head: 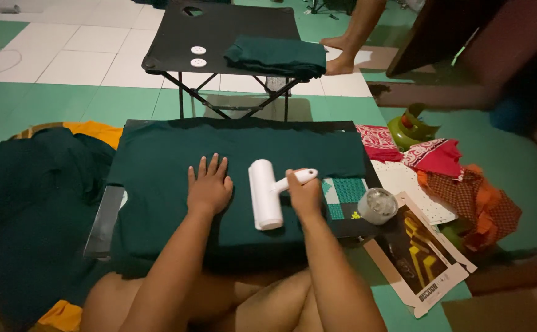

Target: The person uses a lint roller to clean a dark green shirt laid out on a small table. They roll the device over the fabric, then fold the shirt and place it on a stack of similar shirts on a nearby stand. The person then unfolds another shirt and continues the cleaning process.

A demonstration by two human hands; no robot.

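On the low black worktop [105, 222], a dark green cloth [176, 154] lies flat; the white lint roller [264, 194] stands lengthwise just right of the flat, open left hand [209, 187], handle closed in the right hand [304, 195] grip

A flat cardboard package [419, 258] lies on the floor just right of the right hand [304, 195], angled, pale tan at its edges with a dark printed panel showing yellow shapes and a small white label strip at its lower end. Between that hand and the package, a teal-and-green chequered printed sheet [344, 195] shows, partly under a clear round container [377, 205].
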